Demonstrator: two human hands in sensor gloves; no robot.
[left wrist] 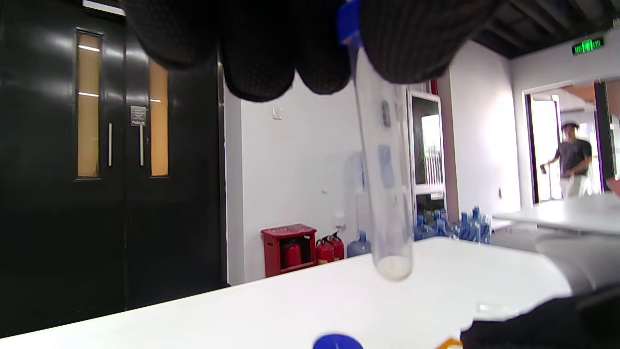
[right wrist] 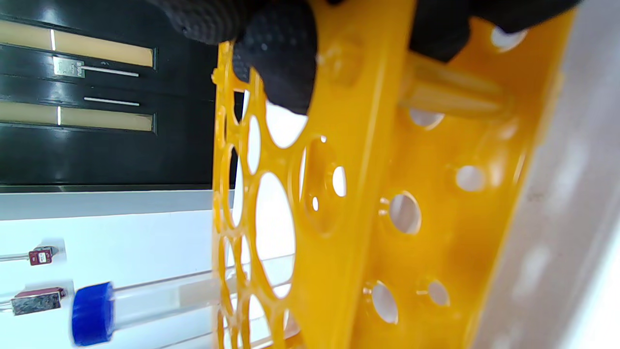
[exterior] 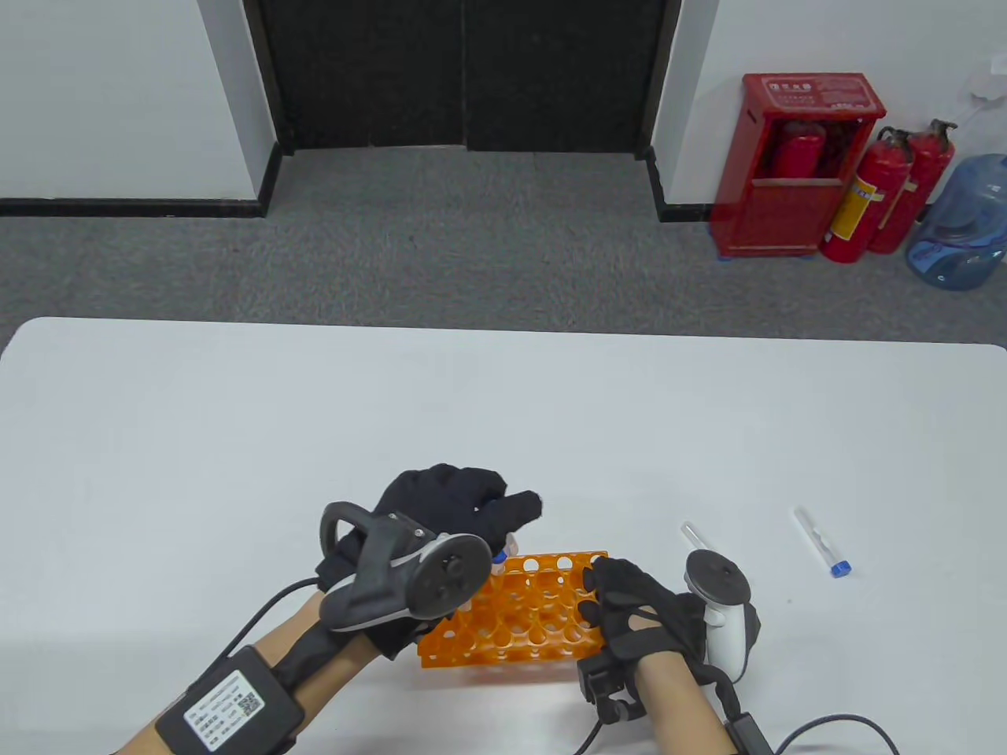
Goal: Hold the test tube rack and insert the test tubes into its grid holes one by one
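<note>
An orange test tube rack (exterior: 523, 613) lies near the table's front edge. My right hand (exterior: 629, 609) grips its right end; in the right wrist view my fingers (right wrist: 283, 63) wrap over the rack's edge (right wrist: 363, 194). My left hand (exterior: 460, 499) hovers over the rack's far left corner. It pinches a clear blue-capped test tube (left wrist: 382, 169) by its cap end, hanging nearly upright above the table. Another blue-capped tube (right wrist: 92, 312) sits through a rack hole; its cap also shows in the table view (exterior: 499, 557).
A blue-capped tube (exterior: 822, 543) lies on the white table (exterior: 236, 440) to the right of the rack. A second tube (exterior: 692, 536) lies just beyond my right hand's tracker. Fire extinguishers and a water jug stand on the floor far off.
</note>
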